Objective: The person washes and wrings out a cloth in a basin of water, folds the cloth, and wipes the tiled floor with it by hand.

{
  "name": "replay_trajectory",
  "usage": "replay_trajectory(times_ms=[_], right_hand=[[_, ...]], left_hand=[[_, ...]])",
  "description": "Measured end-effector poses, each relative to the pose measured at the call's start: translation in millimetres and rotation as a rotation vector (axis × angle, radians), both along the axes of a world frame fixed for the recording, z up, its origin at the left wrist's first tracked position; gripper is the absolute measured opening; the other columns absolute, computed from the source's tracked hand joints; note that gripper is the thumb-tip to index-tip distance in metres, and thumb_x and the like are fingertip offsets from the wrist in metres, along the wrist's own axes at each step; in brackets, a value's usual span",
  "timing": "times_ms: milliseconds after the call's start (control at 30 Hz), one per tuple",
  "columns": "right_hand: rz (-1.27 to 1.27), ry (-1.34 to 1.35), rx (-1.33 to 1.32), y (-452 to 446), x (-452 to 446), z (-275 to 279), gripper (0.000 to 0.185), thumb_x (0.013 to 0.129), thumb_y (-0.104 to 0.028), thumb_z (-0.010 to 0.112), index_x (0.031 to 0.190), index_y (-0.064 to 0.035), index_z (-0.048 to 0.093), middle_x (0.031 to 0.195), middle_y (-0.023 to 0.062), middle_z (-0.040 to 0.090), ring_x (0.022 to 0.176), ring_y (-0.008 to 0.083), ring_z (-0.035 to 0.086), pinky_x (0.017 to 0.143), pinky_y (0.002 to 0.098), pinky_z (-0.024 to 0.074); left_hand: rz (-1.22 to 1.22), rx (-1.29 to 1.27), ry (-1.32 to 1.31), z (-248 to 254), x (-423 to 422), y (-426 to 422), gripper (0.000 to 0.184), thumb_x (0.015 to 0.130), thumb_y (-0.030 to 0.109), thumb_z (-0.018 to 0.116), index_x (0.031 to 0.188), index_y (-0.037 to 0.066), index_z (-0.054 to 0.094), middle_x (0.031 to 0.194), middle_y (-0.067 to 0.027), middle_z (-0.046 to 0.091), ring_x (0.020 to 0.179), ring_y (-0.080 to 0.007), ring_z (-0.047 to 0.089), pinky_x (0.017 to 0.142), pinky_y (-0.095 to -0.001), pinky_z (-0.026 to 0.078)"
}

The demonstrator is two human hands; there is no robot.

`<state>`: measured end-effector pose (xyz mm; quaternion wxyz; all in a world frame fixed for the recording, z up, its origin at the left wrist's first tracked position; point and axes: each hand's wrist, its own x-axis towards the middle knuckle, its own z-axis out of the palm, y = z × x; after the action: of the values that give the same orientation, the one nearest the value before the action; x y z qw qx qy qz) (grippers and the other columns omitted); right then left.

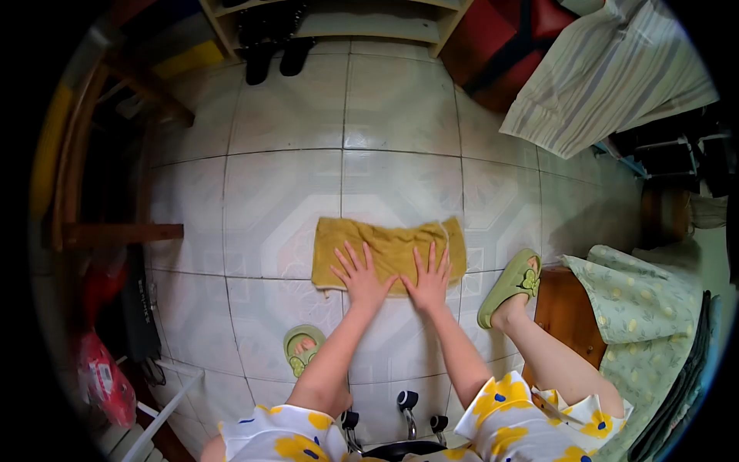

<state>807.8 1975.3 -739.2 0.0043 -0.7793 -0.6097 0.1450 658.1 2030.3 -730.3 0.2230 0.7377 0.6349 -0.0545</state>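
A mustard-yellow cloth (392,233) lies spread on the tiled floor (285,185), with a few wrinkles along its upper part. My left hand (365,279) rests flat on the left half of the cloth, fingers spread. On the right half, my right hand (426,279) lies flat too, its fingers apart. The two thumbs nearly meet near the cloth's lower edge. Neither hand grips the cloth.
Green slippers (509,291) are on my feet. Chair casters (408,400) stand below my arms. A wooden stool (123,234) is at left, a shelf with dark slippers (296,58) at the top, striped fabric (608,77) at upper right, patterned cloth (643,296) at right.
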Motion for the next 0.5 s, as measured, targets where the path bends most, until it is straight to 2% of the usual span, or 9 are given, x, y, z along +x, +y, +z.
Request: replay_trajectory(times_ms=[167,300,500], right_hand=[[0.133,-0.069,0.076,113,65,-5,0.075,0.081,-0.056,0.051,0.145,-0.0287,0.024,0.153,0.0108,0.008,0.138,0.0423,0.003,0.108,0.0589,0.0118],[0.173,-0.062,0.068,204,103,-11,0.070,0.085,-0.059,0.044,0.145,-0.0305,0.022,0.154,0.0093,0.006,0.139,0.0391,0.002,0.109,0.0571,0.0088],[0.209,-0.050,0.104,333,133,-23,0.068,0.087,-0.059,0.040,0.146,-0.0317,0.018,0.154,0.0067,0.003,0.140,0.0355,0.000,0.110,0.0545,0.0062]], left_hand=[[0.065,0.149,-0.049,-14,54,89,0.102,0.074,0.067,0.054,0.146,0.006,0.014,0.148,-0.0301,0.000,0.134,-0.0521,-0.003,0.099,-0.0706,0.003],[0.037,0.195,-0.042,-21,88,175,0.098,0.078,0.066,0.049,0.145,0.003,0.014,0.148,-0.0310,-0.003,0.134,-0.0531,-0.007,0.100,-0.0703,0.005],[-0.052,0.215,0.090,-31,120,303,0.095,0.082,0.067,0.039,0.147,0.005,0.006,0.148,-0.0307,-0.004,0.134,-0.0526,-0.006,0.101,-0.0688,0.008]])
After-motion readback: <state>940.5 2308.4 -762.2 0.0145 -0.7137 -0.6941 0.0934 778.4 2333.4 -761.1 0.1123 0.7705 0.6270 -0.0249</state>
